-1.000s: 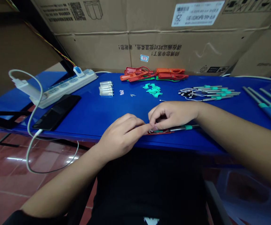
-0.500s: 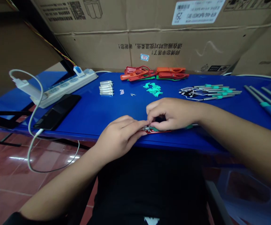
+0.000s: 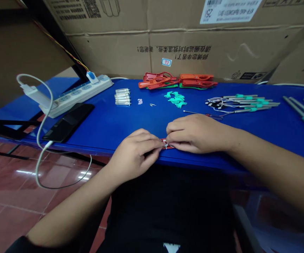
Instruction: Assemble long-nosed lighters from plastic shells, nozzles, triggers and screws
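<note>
A red plastic casing (image 3: pixel 171 147) lies along the front edge of the blue table, with small white parts and wire showing inside it. My left hand (image 3: pixel 134 153) pinches its left end between thumb and fingers. From the other side my right hand (image 3: pixel 198 135) is closed over the casing, fingertips pressed together close to the white parts. Only a short stretch of casing shows between the hands; the rest is covered by my fingers. Just behind my right hand lies a thin metal rod with a dark red part (image 3: pixel 207 115).
Red and orange casings (image 3: pixel 158 80) are piled at the back. Before them lie clear-and-metal cylinders (image 3: pixel 122 97), tiny pins (image 3: pixel 152 104), teal clips (image 3: pixel 177 99) and wired metal tubes (image 3: pixel 254 102). A power strip (image 3: pixel 75 96) and phone (image 3: pixel 69 123) are at left; a cable hangs over the edge.
My right hand has flattened from a raised pinch and lowered over the casing. The thin rod behind it now shows. The whole view has shifted slightly.
</note>
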`<state>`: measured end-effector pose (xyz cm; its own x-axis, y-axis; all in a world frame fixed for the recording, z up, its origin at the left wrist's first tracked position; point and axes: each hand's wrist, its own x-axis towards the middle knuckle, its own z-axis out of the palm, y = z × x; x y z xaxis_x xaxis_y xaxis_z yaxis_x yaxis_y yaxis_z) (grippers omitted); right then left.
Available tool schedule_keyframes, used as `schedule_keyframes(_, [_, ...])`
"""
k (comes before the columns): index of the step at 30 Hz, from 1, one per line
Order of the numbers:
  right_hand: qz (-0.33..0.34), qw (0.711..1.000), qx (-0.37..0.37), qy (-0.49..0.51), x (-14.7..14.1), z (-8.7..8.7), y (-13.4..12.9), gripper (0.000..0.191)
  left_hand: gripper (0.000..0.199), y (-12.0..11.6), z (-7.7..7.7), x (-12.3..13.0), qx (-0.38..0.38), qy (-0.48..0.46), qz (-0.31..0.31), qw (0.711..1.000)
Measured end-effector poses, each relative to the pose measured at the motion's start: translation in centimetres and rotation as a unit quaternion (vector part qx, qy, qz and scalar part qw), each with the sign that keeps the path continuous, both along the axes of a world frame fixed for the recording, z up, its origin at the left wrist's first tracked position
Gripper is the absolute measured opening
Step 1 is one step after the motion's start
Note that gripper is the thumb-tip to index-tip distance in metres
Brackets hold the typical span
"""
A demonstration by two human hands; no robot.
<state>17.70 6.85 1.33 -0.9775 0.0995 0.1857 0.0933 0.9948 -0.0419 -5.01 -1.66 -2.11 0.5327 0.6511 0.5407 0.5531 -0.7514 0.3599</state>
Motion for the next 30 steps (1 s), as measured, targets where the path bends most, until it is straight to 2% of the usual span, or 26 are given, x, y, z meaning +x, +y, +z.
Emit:
schedule_keyframes(4, [-0.043,0.999,-0.022,-0.018,-0.3,0.1,-0.4,0.025,0.017,0.2,0.2,0.0,-0.045,-0.021,0.008,0.999])
schedule_keyframes(9, [-0.103,0.977,-0.183,0.027,-0.4,0.2,-0.4,0.014,0.015,0.4,0.5,0.0,-0.073,-0.036,0.024,0.996])
schedule_keyframes(12, [-0.129,0.964,-0.227,0.057,-0.2,0.5,-0.3,0.013,0.013,0.6,0.7,-0.1,-0.101,-0.036,0.030,0.994])
schedule_keyframes(16, [-0.162,0.965,-0.200,0.054,0.3,1.1,-0.5,0.017,0.013,1.2,1.0,-0.2,-0.144,-0.042,0.034,0.988])
schedule_keyframes(21, [-0.226,0.959,-0.170,0.017,2.1,1.4,-1.8,0.024,0.016,1.4,0.9,-0.1,-0.149,-0.057,0.040,0.986])
schedule_keyframes(27, [-0.332,0.934,-0.120,0.049,4.8,0.0,-4.3,0.034,0.018,1.0,0.8,0.0,-0.120,-0.026,0.064,0.990])
schedule_keyframes(30, [-0.348,0.928,-0.114,0.060,5.2,-1.0,-5.4,0.032,0.019,0.9,0.7,-0.2,-0.109,-0.025,0.068,0.991])
